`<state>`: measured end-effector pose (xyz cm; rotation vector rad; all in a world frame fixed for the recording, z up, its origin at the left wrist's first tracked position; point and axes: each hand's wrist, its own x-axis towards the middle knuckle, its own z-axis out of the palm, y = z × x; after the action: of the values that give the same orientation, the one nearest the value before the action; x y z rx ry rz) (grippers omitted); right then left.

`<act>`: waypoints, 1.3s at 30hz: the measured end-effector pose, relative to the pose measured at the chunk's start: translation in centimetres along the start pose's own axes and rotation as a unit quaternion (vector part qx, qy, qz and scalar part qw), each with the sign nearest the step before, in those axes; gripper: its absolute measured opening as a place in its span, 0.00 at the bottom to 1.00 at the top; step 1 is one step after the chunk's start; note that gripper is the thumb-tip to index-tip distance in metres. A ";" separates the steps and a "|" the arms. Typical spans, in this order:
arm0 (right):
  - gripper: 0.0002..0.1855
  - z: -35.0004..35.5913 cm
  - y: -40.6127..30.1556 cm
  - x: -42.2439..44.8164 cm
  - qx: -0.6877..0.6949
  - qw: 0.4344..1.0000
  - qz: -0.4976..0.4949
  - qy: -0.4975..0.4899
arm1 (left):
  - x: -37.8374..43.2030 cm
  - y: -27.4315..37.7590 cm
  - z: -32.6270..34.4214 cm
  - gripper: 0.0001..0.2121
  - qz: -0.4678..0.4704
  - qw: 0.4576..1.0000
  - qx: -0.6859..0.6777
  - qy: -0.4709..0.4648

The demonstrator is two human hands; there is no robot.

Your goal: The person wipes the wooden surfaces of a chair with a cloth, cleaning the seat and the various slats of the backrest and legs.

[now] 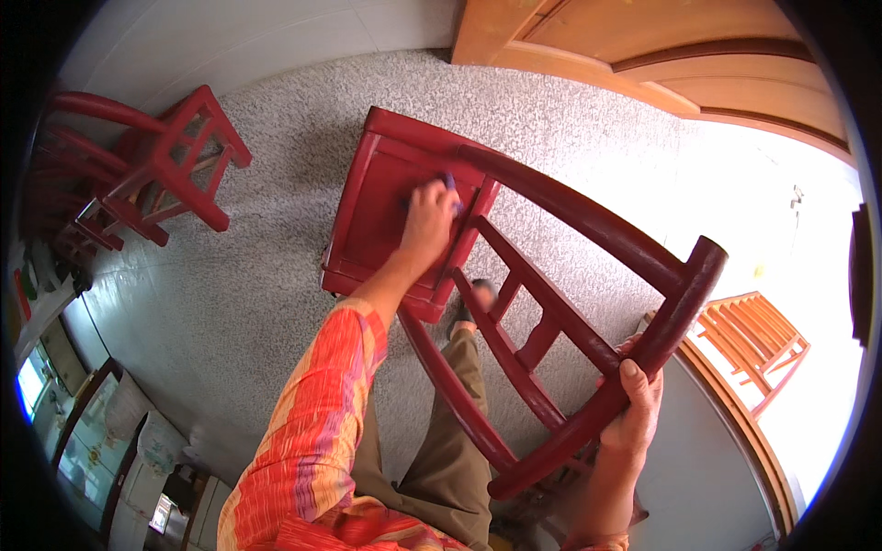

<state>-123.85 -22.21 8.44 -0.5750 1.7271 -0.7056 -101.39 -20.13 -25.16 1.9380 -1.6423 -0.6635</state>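
A dark red wooden chair [586, 220] stands before me, its back leaning towards me. My left hand [431, 213] is over the chair's seat panel [372, 206], closed on a small dark blue or purple thing [450, 183], perhaps a cloth; the hand is blurred and covers most of it. My right hand [637, 392] grips the thick round top rail [661, 337] of the chair back, thumb on top. The fingers behind the rail are mostly hidden.
More red wooden chairs [186, 172] stand at the left by the wall. A wooden door [661, 76] is at the top right. Beyond the bright doorway stands a slatted wooden rack [751, 337]. Glass-fronted furniture [93, 454] is at the lower left. My foot [475, 303] is beside the chair.
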 end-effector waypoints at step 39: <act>0.15 -22.0 5.3 -5.4 0.415 0.900 0.129 -0.035 | -6.6 35.6 -13.5 0.20 -0.216 0.935 -0.194 -0.206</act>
<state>-143.87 -11.08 12.55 0.2189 1.2343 -1.1098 -119.75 -17.62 8.69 1.9517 -1.1643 -1.5320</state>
